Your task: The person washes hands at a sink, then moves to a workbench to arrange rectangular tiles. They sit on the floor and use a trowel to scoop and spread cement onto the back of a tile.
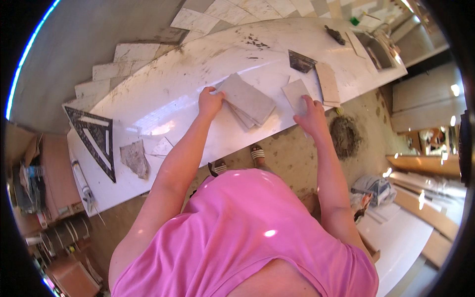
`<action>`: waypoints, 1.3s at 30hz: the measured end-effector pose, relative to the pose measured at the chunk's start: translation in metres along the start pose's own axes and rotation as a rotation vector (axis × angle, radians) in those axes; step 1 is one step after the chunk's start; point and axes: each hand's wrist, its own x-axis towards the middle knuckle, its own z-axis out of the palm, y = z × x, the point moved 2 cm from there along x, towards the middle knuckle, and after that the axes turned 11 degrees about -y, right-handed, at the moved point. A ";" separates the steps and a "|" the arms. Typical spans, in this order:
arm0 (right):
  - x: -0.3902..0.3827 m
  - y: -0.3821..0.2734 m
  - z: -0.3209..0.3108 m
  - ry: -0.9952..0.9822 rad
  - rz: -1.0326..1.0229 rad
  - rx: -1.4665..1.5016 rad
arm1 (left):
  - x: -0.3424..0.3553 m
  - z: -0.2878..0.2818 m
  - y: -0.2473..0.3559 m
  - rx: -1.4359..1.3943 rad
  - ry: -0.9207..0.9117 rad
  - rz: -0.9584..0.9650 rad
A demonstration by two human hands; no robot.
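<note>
A small stack of grey rectangular tiles (pixel 247 98) lies fanned on the white worktop (pixel 183 99), the top tile turned across those beneath. My left hand (pixel 212 103) has its fingers closed at the left corner of this stack. To the right, my right hand (pixel 312 118) pinches the near right edge of a smaller grey tile piece (pixel 295 94); part of that piece is behind the fingers. Beyond my right hand are a beige tile strip (pixel 327 84) and a dark trowel-like plate (pixel 302 61).
A black set square (pixel 94 136), a broken tile shard (pixel 134 158) and a caulking gun (pixel 84 183) lie at the left. A sink (pixel 376 52) is set into the far right end. On the floor stands a round mortar-stained bucket (pixel 345 137).
</note>
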 end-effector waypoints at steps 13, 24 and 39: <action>0.117 -0.001 0.009 -0.157 -0.178 -0.156 | -0.048 0.019 -0.015 -0.363 0.130 -0.186; 0.111 -0.008 0.007 -0.073 -0.170 -0.386 | -0.076 0.044 -0.004 -0.316 0.041 -0.215; 0.063 -0.084 0.026 -0.144 -0.557 -0.098 | -0.085 0.045 0.001 -0.362 0.011 -0.260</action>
